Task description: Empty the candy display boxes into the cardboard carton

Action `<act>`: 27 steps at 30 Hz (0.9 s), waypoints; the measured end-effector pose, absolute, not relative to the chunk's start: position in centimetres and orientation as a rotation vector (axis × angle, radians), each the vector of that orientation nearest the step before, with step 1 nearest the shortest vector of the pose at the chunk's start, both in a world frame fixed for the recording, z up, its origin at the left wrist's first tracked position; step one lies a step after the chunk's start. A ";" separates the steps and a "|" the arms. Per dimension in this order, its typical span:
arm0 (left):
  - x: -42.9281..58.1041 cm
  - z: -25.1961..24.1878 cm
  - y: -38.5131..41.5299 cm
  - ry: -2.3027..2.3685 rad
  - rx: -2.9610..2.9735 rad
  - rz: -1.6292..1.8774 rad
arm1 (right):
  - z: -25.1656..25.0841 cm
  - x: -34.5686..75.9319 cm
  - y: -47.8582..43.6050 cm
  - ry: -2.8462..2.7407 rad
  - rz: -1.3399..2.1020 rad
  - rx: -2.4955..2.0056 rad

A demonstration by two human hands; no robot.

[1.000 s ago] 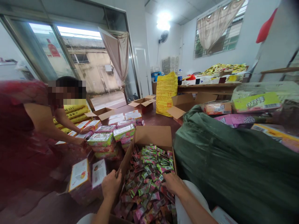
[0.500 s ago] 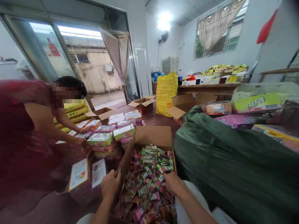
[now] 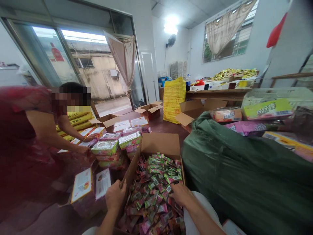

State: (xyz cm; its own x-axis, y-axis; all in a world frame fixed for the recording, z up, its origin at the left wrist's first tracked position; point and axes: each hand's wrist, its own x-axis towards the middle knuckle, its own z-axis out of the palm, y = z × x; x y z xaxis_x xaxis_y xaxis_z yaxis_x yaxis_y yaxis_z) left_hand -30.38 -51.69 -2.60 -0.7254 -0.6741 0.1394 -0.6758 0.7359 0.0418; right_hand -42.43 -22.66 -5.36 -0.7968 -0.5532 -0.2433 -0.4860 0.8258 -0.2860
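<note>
An open cardboard box (image 3: 160, 143) stands between my knees, filled with small pink and green sachets (image 3: 156, 192). My left hand (image 3: 116, 195) is closed round the upper edge of the box's left side. At the opposite side, my right hand (image 3: 182, 195) curls over the edge, its fingertips just above or touching the sachets; the wall beneath that palm is hidden. No sachet is visible in either hand.
At left a co-worker (image 3: 29, 127) bends over stacked printed boxes (image 3: 105, 147). Two upright cartons (image 3: 84, 186) stand left of my arm. A big green sack (image 3: 234, 166) bulges at right. Open cartons (image 3: 149, 109) and a yellow sack (image 3: 174, 101) lie beyond.
My hands keep almost the same place on the box. The view shifts very slightly, and the co-worker's head dips a little to the left.
</note>
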 end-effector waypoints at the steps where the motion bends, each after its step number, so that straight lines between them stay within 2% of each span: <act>1: -30.4 -2.7 -51.6 -2.794 1.084 0.020 | -5.4 -42.4 -22.7 2.695 -0.301 -0.794; 27: -30.4 -3.4 -51.5 -2.815 1.012 0.099 | -4.8 -42.3 -22.4 2.676 -0.322 -0.763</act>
